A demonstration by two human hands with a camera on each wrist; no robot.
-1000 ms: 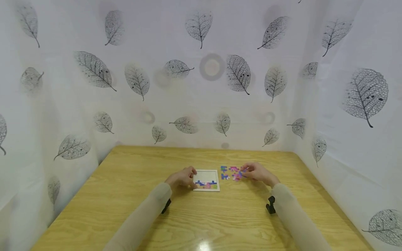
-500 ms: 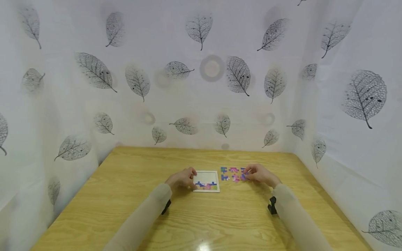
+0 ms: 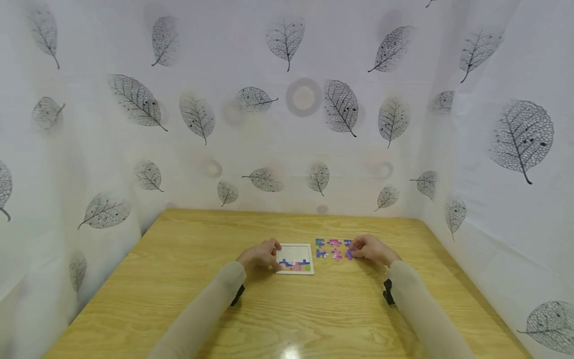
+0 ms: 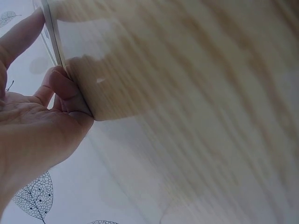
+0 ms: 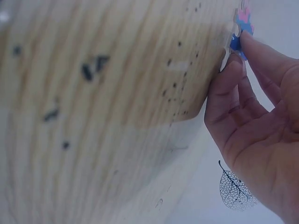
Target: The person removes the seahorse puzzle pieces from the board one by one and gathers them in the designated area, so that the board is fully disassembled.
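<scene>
A white puzzle frame [image 3: 312, 260] lies on the table, its lower part filled with a row of colourful jigsaw pieces [image 3: 295, 266] and its upper part bare. My left hand [image 3: 259, 255] holds the frame by its left edge, thumb near the lower corner and fingers near the upper one. To the frame's right, loose jigsaw pieces [image 3: 334, 243] in pink, blue and purple lie in two rows. At their right end my right hand [image 3: 373, 249] pinches a blue-purple jigsaw piece [image 3: 348, 255]. In the right wrist view, thumb and fingertips meet at a blue piece [image 5: 235, 43], partly hidden.
The wooden table [image 3: 287, 309] stretches around the frame and pieces on all sides. A white curtain [image 3: 269, 139] with leaf prints encloses its back and both sides. Black straps [image 3: 388, 293] show at the wrists.
My right hand has drawn its piece slightly right and toward me, away from the neighbouring pink piece, uncovering another piece behind it. The left hand and the frame stay put.
</scene>
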